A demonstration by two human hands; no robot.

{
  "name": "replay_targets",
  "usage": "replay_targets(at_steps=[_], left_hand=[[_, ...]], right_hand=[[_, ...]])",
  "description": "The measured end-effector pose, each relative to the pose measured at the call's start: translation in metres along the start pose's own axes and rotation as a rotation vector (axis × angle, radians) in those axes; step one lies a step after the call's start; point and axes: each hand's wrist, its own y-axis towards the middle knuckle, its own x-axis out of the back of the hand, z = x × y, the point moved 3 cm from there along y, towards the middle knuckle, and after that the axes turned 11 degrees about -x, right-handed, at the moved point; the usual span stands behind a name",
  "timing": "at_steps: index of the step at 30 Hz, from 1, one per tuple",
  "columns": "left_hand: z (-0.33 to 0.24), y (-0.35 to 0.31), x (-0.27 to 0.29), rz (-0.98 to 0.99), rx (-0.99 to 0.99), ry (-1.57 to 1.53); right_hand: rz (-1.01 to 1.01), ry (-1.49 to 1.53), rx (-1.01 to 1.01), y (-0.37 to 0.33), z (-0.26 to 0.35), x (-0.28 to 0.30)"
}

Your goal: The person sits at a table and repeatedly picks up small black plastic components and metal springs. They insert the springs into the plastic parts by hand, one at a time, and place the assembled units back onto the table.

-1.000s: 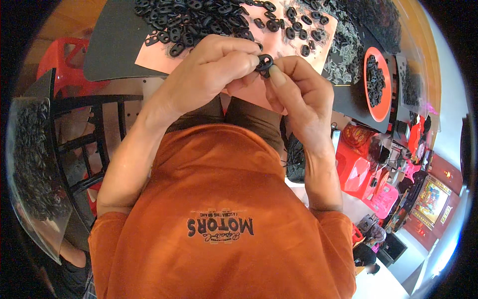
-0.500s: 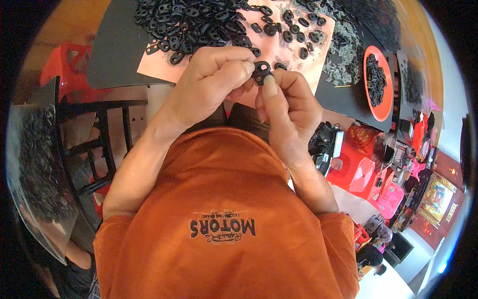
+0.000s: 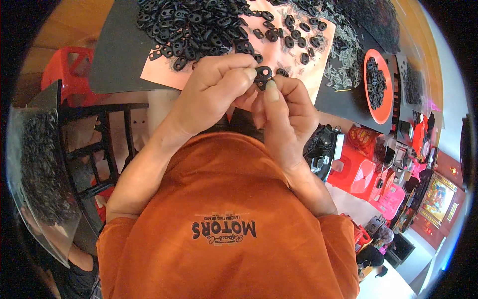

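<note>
Between my two hands is a small black two-hole cord lock [image 3: 263, 75], raised just over the near edge of a pink sheet [image 3: 164, 73]. My left hand [image 3: 217, 85] pinches its left side with thumb and curled fingers. The right thumb presses on its lower right edge, and the fingers of my right hand [image 3: 289, 105] curl behind it. Beyond my hands a heap of black cord locks [image 3: 194, 27] covers the sheet's left part. Loose cord locks [image 3: 295, 34] lie scattered over the right part, among tiny thin grey pieces.
Right of the sheet, small grey pieces [image 3: 343, 55] are heaped on the black table [image 3: 332, 102]. An orange-red oval tray [image 3: 369, 97] holds small black parts. A red stool [image 3: 67, 74] and a black metal frame [image 3: 104, 144] stand at left. Red plastic stools [image 3: 351, 172] are at right.
Both hands keep their hold on the cord lock, which has turned slightly. The surroundings have shifted a little in the picture.
</note>
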Motion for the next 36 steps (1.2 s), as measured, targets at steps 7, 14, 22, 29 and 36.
replay_targets(at_steps=[7,14,22,29,36], left_hand=[[0.001,0.001,-0.001,0.015,-0.134,0.197],[0.005,0.002,0.001,0.039,-0.091,0.16],[0.0,0.001,0.001,0.091,0.045,0.113],[0.005,0.003,0.007,0.174,-0.055,0.152],[0.006,0.001,0.005,0.155,-0.03,0.123]], right_hand=[[-0.001,0.064,-0.014,0.0,-0.009,0.003],[0.022,0.023,-0.021,0.001,-0.007,0.007],[-0.009,0.022,0.084,-0.002,-0.011,0.006],[0.14,-0.248,-0.012,0.004,0.006,0.014],[0.153,-0.168,-0.005,0.0,0.004,0.013]])
